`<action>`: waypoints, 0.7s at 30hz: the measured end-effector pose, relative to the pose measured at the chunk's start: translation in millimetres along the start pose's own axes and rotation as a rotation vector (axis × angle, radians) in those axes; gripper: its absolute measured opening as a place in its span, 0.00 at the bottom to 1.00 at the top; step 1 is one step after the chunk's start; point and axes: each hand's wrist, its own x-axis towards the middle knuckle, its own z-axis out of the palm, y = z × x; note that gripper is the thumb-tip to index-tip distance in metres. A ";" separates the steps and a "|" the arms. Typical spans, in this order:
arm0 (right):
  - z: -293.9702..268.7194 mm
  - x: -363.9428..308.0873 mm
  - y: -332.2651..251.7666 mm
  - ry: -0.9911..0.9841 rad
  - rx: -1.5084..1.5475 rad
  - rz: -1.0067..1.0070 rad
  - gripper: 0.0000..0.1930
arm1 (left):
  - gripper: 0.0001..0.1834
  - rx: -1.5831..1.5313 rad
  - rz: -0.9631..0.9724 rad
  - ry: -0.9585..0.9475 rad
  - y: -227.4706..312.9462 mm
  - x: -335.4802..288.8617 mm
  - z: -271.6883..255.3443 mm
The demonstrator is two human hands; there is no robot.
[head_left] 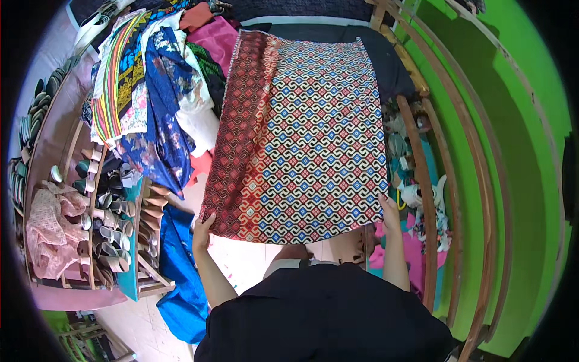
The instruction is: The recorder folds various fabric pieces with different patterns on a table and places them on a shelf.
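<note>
A large patterned cloth (319, 139) stretches out in front of me, with a dark red band along its left side and white, black, blue and red links over the rest. Its near left corner is pinched in my left hand (204, 232). My right hand (389, 212) grips the near right corner, thumb on top. Between the hands the near edge sags slightly in a curve. The cloth's far end lies over a dark surface (386, 60). What is under its middle is hidden.
To the left is a heap of clothes (160, 96), beside a rack of shoes (114, 235). Blue fabric (181, 283) hangs down near my left forearm. Wooden rails (425, 205) run along the right, before a green wall (518, 181). Pink cloth (413, 259) lies below my right arm.
</note>
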 end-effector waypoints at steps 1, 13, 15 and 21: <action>3.9 -6.7 -5.4 -0.035 0.023 0.033 0.13 | 0.19 0.004 -0.007 0.006 -2.9 -0.1 -8.3; -8.5 -122.2 -26.3 0.052 -0.327 -0.214 0.13 | 0.13 -0.044 0.131 0.018 12.7 -125.4 -82.6; 5.0 -145.5 -41.4 0.064 -0.500 -0.343 0.14 | 0.10 -0.047 0.186 0.068 33.1 -155.7 -94.8; 33.0 -93.6 -90.4 -0.176 -0.713 -0.492 0.18 | 0.15 0.058 0.285 0.040 69.8 -79.0 -125.0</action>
